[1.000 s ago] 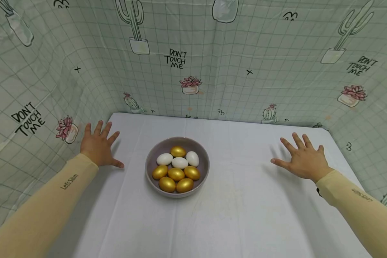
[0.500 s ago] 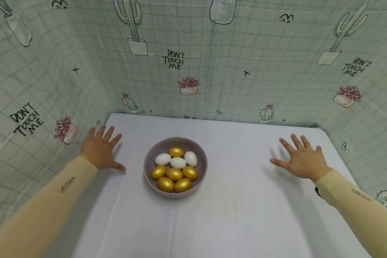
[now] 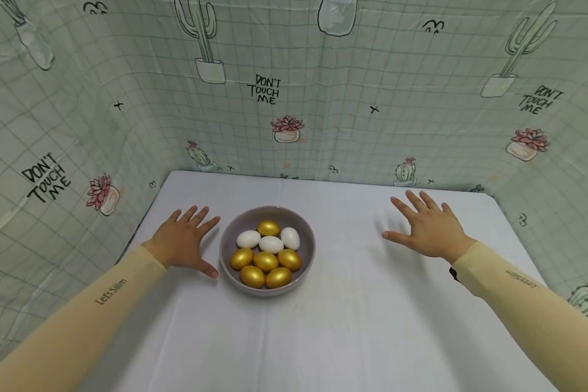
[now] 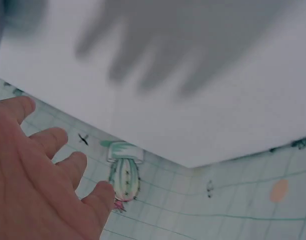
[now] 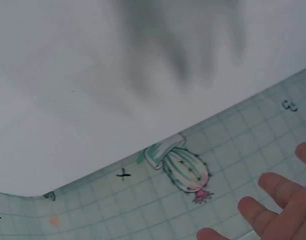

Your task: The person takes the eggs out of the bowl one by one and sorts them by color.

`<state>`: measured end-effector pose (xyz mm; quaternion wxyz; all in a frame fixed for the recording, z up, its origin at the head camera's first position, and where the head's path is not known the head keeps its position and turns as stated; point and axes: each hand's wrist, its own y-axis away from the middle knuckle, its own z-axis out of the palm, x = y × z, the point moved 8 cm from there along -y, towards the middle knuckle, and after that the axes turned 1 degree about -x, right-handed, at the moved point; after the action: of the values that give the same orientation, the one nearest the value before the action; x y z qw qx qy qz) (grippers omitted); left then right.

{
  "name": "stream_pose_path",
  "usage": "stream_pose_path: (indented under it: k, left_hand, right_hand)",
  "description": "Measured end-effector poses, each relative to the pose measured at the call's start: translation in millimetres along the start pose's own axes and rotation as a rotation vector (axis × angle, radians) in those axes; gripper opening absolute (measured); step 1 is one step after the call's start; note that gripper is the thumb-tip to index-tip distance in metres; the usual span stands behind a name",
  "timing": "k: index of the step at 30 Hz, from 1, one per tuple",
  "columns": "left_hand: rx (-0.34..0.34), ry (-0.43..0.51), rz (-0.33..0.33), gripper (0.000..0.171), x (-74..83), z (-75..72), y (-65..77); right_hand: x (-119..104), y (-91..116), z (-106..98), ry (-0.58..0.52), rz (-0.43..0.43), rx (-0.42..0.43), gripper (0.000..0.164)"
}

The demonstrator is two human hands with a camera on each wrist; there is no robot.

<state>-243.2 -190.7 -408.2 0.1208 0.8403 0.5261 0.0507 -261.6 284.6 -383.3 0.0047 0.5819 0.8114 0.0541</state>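
Note:
A round mauve-grey bowl (image 3: 304, 272) stands on the white tabletop, left of the middle. Inside it lie several gold eggs (image 3: 265, 262) and 3 white eggs (image 3: 271, 244). Just left of the bowl, my left hand (image 3: 181, 239) hovers over the table with its fingers spread, thumb close to the rim, holding nothing. Well to the bowl's right, my right hand (image 3: 431, 228) is also held above the table, fingers spread and nothing in them. Both wrist views show only fingers, the hands' shadows on the white surface and the cloth behind; the bowl is outside them.
A pale green checked cloth (image 3: 348, 81) with cactus drawings and lettering hangs behind the table and on both sides. The white table (image 3: 318, 337) ends at a back edge against this cloth. Long beige sleeves cover both forearms.
Both hands have moved inward: the left one rightward and slightly nearer me, up to the bowl, the right one leftward. The bowl and eggs stay in place.

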Motion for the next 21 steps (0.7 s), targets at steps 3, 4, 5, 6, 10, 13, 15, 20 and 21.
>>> stream_pose_path:
  k: [3, 4, 5, 6, 10, 13, 15, 20, 21]
  left_hand:
    - [-0.008, 0.053, 0.020, 0.132, 10.5, -0.4, -2.0]
    - [-0.014, 0.066, 0.025, 0.132, 13.4, -0.9, -2.6]
    - [-0.021, 0.077, 0.029, 0.132, 15.8, -1.2, -3.1]
    - [-0.027, 0.084, 0.033, 0.133, 18.0, -1.7, -3.6]
    - [-0.053, 0.104, 0.043, 0.135, 22.6, -2.0, -5.6]
    - [-0.062, 0.123, 0.048, 0.138, 24.2, -1.3, -7.3]
    - [-0.070, 0.129, 0.049, 0.138, 24.8, -0.6, -8.4]
    - [-0.094, 0.123, 0.048, 0.140, 26.0, 0.9, -10.7]
    - [-0.097, 0.121, 0.048, 0.140, 26.1, 1.1, -11.1]
  right_hand:
    - [-23, -9, -7, 0.013, -0.054, 0.009, 0.096]
    - [-31, -12, -9, 0.015, -0.071, 0.013, 0.095]
    - [-38, -15, -12, 0.016, -0.088, 0.017, 0.094]
    - [-46, -17, -14, 0.016, -0.105, 0.021, 0.093]
    - [-74, -24, -23, 0.015, -0.176, 0.044, 0.090]
    - [-93, -28, -28, 0.020, -0.226, 0.055, 0.090]
    - [-105, -30, -30, 0.024, -0.258, 0.056, 0.090]
    - [-134, -36, -37, 0.038, -0.351, 0.078, 0.088]
    - [-140, -38, -38, 0.040, -0.376, 0.089, 0.088]
